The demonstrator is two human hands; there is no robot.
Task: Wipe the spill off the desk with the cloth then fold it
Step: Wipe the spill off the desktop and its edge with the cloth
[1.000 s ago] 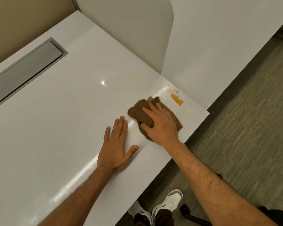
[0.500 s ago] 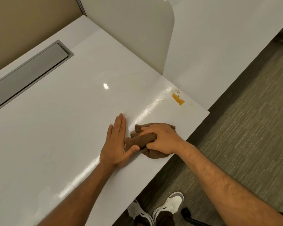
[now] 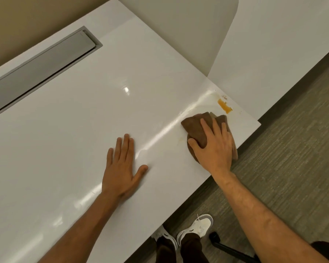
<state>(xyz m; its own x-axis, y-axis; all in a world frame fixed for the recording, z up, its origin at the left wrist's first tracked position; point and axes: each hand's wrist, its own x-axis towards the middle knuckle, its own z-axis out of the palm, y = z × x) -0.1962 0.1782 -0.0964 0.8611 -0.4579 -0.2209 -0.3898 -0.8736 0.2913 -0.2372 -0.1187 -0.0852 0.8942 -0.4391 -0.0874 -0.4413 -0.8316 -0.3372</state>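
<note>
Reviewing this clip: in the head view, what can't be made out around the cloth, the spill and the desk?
- Cloth: the right hand covers most of it, so any soiling underneath is hidden.
- Spill: the orange streak shows; whether the faint smear beside it is wet or glare is unclear.
- Desk: left and lower parts are cut off by the picture's edge.
- Left hand: lies flat; the surface under the palm is hidden.

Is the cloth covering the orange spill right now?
No: the orange spill lies bare on the desk, just beyond the brown cloth pressed under the right hand.
</note>
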